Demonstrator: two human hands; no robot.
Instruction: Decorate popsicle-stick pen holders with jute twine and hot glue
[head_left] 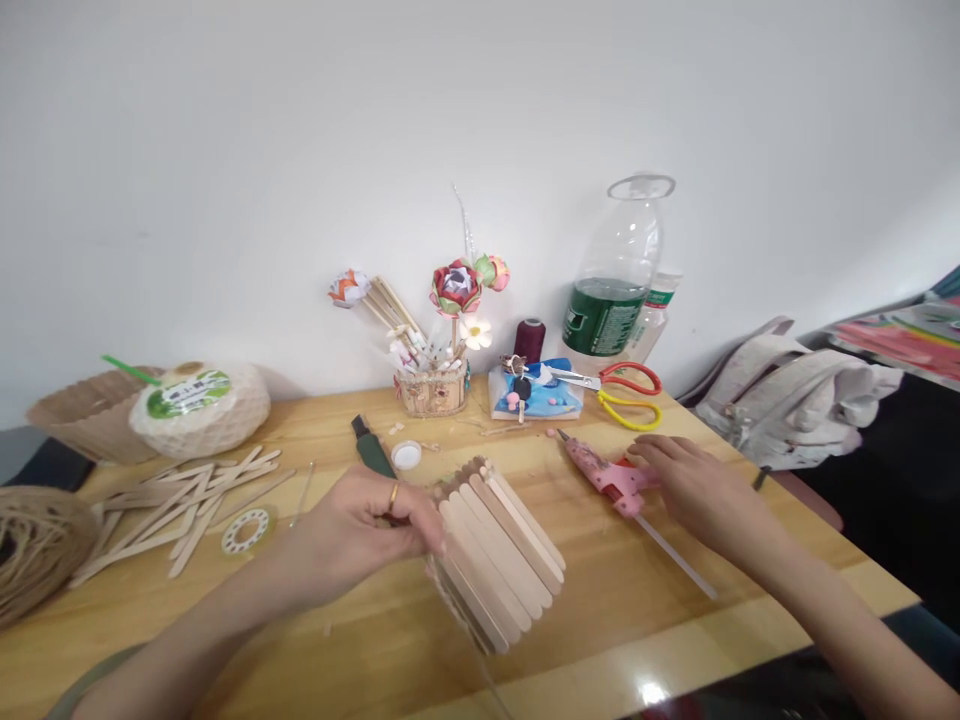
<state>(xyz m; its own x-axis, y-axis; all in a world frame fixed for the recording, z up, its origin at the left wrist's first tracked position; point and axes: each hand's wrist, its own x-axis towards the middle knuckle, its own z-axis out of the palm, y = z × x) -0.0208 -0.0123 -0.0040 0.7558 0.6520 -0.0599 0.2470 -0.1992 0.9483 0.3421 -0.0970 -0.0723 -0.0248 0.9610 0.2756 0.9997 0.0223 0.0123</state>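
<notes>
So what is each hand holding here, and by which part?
Left hand grips the craft-stick cylinder at its near end. Right hand rests on the pink glue gun handle.

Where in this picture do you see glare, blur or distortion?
Head view: a white glare spot on the glossy wooden table edge; the left hand looks slightly blurred; wide-angle distortion bends the clear plastic bottle and stretches the corners.

Left hand (352, 530) grip closed; right hand (694, 490) apparently resting, fingers curled.
</notes>
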